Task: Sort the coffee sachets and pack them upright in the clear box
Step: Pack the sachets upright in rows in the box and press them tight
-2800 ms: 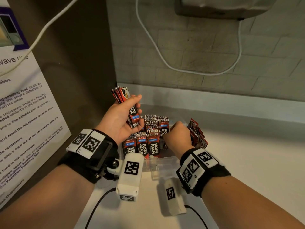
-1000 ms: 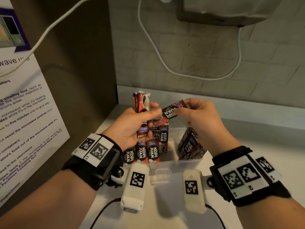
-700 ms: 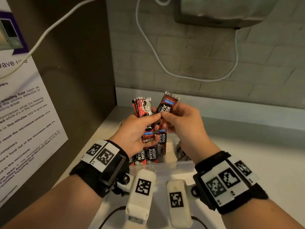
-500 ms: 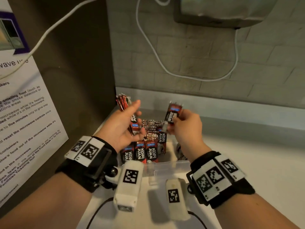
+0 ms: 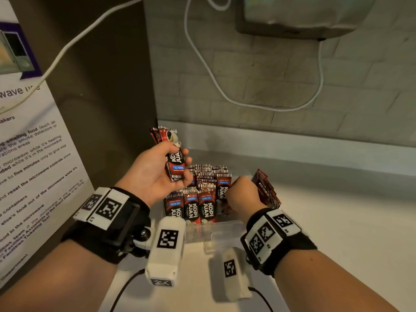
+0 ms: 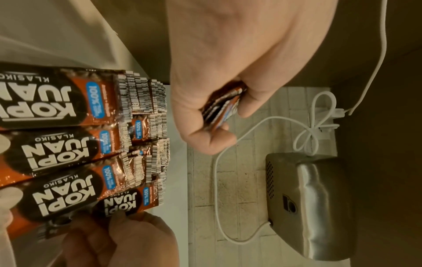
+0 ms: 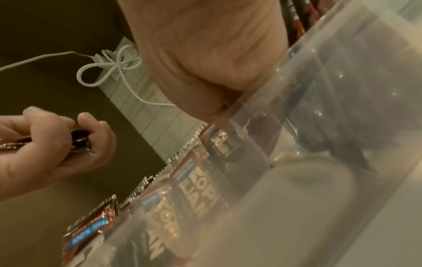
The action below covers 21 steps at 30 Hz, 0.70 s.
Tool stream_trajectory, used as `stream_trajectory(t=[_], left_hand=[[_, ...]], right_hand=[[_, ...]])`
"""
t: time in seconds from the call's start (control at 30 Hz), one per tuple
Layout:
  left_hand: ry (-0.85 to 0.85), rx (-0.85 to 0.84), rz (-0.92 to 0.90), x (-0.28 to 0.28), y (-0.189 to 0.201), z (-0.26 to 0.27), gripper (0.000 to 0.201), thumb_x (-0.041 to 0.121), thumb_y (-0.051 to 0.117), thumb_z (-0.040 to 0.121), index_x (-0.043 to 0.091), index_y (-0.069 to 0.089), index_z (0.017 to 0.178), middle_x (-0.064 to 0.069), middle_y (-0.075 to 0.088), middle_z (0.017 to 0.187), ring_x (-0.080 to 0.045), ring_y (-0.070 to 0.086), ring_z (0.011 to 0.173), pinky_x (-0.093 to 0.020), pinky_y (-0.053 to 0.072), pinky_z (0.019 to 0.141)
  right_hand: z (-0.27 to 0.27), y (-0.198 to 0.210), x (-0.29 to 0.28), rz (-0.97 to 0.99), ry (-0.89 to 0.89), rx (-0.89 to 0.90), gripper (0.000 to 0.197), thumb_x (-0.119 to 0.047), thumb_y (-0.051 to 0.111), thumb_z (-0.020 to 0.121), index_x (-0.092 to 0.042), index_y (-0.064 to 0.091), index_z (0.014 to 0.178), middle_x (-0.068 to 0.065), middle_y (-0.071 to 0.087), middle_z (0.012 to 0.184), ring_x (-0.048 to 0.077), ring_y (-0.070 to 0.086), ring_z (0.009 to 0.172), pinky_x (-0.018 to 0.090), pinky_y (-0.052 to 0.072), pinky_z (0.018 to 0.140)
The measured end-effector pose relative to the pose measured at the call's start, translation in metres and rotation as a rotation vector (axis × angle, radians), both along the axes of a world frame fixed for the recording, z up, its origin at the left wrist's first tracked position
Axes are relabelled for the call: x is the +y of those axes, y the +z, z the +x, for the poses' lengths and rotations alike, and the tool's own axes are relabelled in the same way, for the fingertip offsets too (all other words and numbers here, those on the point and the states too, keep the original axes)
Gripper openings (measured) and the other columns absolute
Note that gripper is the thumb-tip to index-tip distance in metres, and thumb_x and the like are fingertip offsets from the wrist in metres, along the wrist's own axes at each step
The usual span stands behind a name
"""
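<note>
The left hand [image 5: 155, 174] is raised above the left end of the clear box [image 5: 225, 226], thumb and curled fingers clamped on a small bundle of sachets [image 5: 173, 158] that stands nearly upright, the front one printed KOPI JUAN. The right hand [image 5: 244, 194] is lowered inside the box at its right half, knuckles up and fingers curled downward; the left wrist view shows its fingertips [image 6: 134, 225] touching the lower edge of a standing sachet, though whether they pinch it I cannot tell. Inside the box, rows of packed sachets [image 5: 198, 199] stand upright, filling the left and middle parts, barcoded tops uppermost. At the box's right end, just beyond the right hand, a leaning clump of sachets [image 5: 266, 190] tilts outward against the wall. The box sits on a pale counter [image 5: 337, 221] beside a dark side panel carrying a printed notice [image 5: 33, 165]. Above the box, on the tiled wall, a white cable [image 5: 225, 91] loops down from a metal unit [image 5: 304, 16].
</note>
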<state>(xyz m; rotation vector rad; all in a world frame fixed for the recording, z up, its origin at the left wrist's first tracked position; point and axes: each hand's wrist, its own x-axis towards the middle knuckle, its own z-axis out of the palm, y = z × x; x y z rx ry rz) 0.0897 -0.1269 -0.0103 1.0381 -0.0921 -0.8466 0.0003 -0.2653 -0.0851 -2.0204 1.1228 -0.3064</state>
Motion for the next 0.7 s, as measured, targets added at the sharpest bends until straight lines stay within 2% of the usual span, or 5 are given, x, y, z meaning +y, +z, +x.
stream_trajectory(t=[0.07, 0.13, 0.27, 0.43, 0.7], left_hand=[[-0.011, -0.002, 0.008, -0.0013, -0.0003, -0.0024, 0.008, 0.009, 0.048, 0.091, 0.007, 0.055, 0.093, -0.006, 0.059, 0.079, -0.014, 0.059, 0.062, -0.025, 0.044, 0.043], [-0.028, -0.008, 0.023, -0.0025, -0.001, -0.0058, 0.008, 0.009, 0.049, 0.091, 0.006, 0.056, 0.091, -0.006, 0.059, 0.078, -0.014, 0.058, 0.064, -0.025, 0.045, 0.044], [-0.047, -0.008, 0.055, -0.0031, -0.0042, -0.0087, 0.012, 0.011, 0.049, 0.092, 0.006, 0.058, 0.087, -0.007, 0.059, 0.076, -0.014, 0.057, 0.067, -0.025, 0.047, 0.046], [-0.061, -0.013, 0.069, -0.0046, -0.0054, -0.0092, 0.011, 0.011, 0.05, 0.091, 0.006, 0.058, 0.085, -0.007, 0.059, 0.075, -0.013, 0.057, 0.067, -0.025, 0.047, 0.046], [-0.053, -0.004, 0.059, -0.006, -0.0088, -0.0077, 0.012, 0.01, 0.052, 0.091, 0.005, 0.056, 0.101, -0.01, 0.06, 0.088, -0.017, 0.063, 0.071, -0.031, 0.052, 0.049]], right_hand=[[0.0002, 0.0026, -0.0014, -0.028, 0.004, 0.071, 0.022, -0.003, 0.048, 0.092, 0.002, 0.055, 0.112, 0.017, 0.061, 0.114, 0.031, 0.061, 0.105, 0.027, 0.049, 0.08], [0.0003, 0.0037, -0.0037, -0.04, -0.018, 0.062, 0.019, -0.001, 0.048, 0.092, -0.001, 0.055, 0.11, 0.015, 0.062, 0.112, 0.029, 0.061, 0.103, 0.028, 0.046, 0.075], [0.0008, 0.0043, -0.0007, -0.054, -0.03, 0.015, 0.019, -0.002, 0.05, 0.091, -0.003, 0.054, 0.11, 0.015, 0.062, 0.112, 0.029, 0.06, 0.104, 0.034, 0.049, 0.084], [0.0004, 0.0011, -0.0019, -0.027, -0.035, -0.027, 0.021, -0.002, 0.053, 0.091, -0.004, 0.053, 0.112, 0.013, 0.061, 0.113, 0.028, 0.059, 0.104, 0.031, 0.047, 0.079], [-0.0004, 0.0006, -0.0017, -0.024, -0.044, -0.039, 0.027, -0.003, 0.056, 0.09, -0.005, 0.049, 0.117, 0.013, 0.059, 0.115, 0.027, 0.059, 0.105, 0.029, 0.046, 0.076]])
